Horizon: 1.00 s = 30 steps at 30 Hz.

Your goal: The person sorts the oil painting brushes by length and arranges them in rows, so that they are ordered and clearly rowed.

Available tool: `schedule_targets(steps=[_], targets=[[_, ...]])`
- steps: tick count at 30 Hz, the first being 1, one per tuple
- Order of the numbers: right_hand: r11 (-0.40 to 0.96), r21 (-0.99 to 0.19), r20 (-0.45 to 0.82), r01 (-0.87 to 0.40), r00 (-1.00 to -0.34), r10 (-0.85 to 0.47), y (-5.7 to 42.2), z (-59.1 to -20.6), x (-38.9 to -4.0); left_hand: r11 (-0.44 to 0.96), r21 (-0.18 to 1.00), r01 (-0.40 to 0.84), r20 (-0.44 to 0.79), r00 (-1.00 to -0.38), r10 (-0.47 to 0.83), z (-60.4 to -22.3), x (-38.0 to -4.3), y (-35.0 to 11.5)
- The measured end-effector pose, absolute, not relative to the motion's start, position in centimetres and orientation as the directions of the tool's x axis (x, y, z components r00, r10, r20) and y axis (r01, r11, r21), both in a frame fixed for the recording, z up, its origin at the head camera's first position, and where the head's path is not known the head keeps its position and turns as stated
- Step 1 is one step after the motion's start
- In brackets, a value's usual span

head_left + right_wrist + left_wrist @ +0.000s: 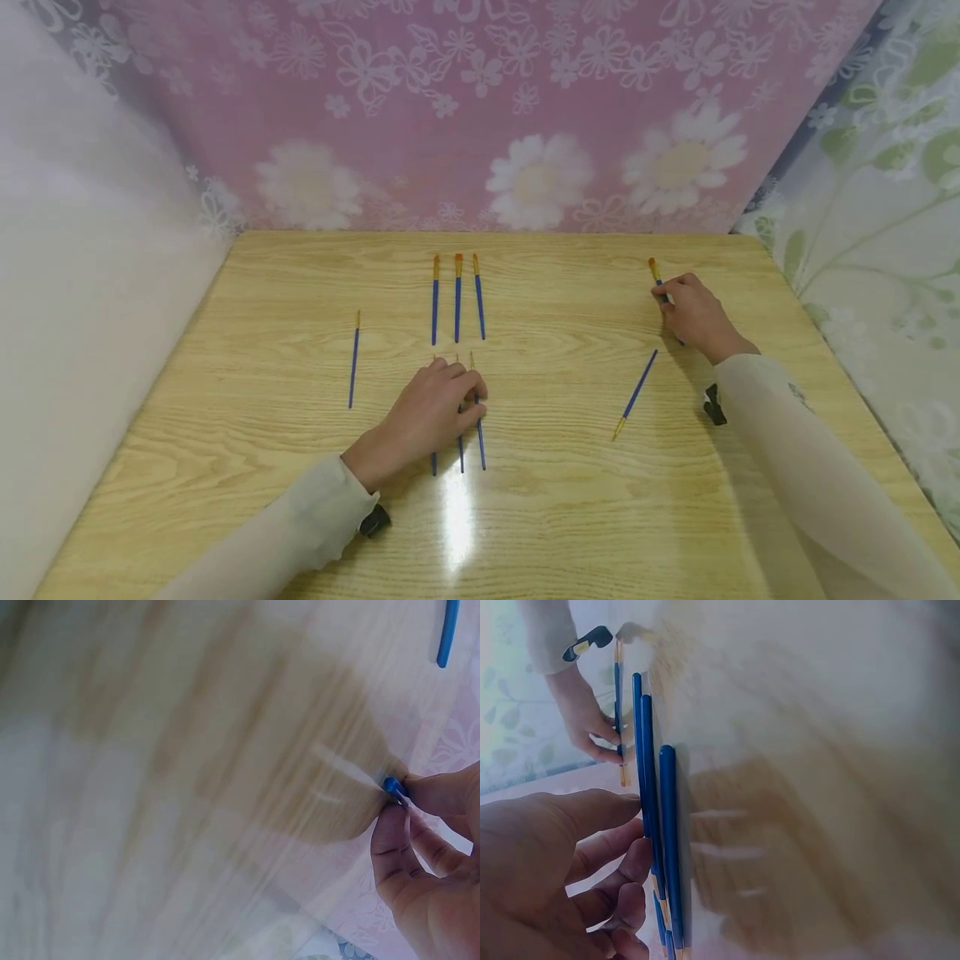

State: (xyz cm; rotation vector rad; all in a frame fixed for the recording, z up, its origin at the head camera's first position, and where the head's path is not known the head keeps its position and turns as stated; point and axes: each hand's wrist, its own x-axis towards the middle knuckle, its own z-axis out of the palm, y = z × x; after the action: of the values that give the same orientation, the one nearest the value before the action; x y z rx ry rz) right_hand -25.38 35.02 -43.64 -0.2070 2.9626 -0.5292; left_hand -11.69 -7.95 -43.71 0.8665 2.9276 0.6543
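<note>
My left hand (435, 404) is over a lower row of thin blue paintbrushes on the wooden table, its fingers bent. Thumb and index finger pinch the right-hand paintbrush (481, 446) of that row; its blue handle also shows in the left wrist view among the others (669, 825). At the far right, my right hand (697, 315) pinches a blue paintbrush (655, 268) between thumb and fingers, its orange bristles pointing away from me. In the right wrist view its blue handle end (392, 786) pokes out between the fingertips.
Three larger paintbrushes (457, 308) lie side by side in an upper row, bristles away. One thin paintbrush (353, 367) lies alone at the left. Another paintbrush (637, 392) lies slanted below my right hand, tip toward me. Patterned walls (450, 108) border the table (225, 467).
</note>
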Motion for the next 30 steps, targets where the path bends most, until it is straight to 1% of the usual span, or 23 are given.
schedule_targets(steps=[3,5,11,16,23,30], targets=[[0.930,-0.350,-0.097,-0.114,-0.983,-0.157,35.1,-43.7,-25.4,0.753,0.418,0.508,0.086,-0.847,0.524,-43.6,-11.9,-8.2],[0.929,-0.350,-0.097,-0.118,-0.982,-0.162,35.1,-43.7,-25.5,0.762,0.438,0.477,0.065,-0.862,0.503,-43.6,-12.2,-8.6],[0.927,-0.356,-0.101,-0.115,-0.982,-0.161,35.0,-43.7,-25.4,0.790,0.538,0.295,-0.026,-0.930,0.365,-42.6,-13.2,-11.8],[0.926,-0.359,-0.103,-0.117,-0.981,-0.164,35.0,-43.6,-25.5,0.788,0.588,0.183,-0.039,-0.966,0.254,-42.6,-14.6,-16.1],[0.927,-0.357,-0.105,-0.118,-0.981,-0.165,35.0,-43.5,-25.5,0.803,0.586,0.113,-0.012,-0.989,0.147,-42.9,-15.8,-20.7],[0.928,-0.352,-0.094,-0.125,-0.981,-0.168,35.1,-43.7,-25.4,0.810,0.584,0.051,-0.052,-0.994,0.100,-42.8,-15.9,-22.3]])
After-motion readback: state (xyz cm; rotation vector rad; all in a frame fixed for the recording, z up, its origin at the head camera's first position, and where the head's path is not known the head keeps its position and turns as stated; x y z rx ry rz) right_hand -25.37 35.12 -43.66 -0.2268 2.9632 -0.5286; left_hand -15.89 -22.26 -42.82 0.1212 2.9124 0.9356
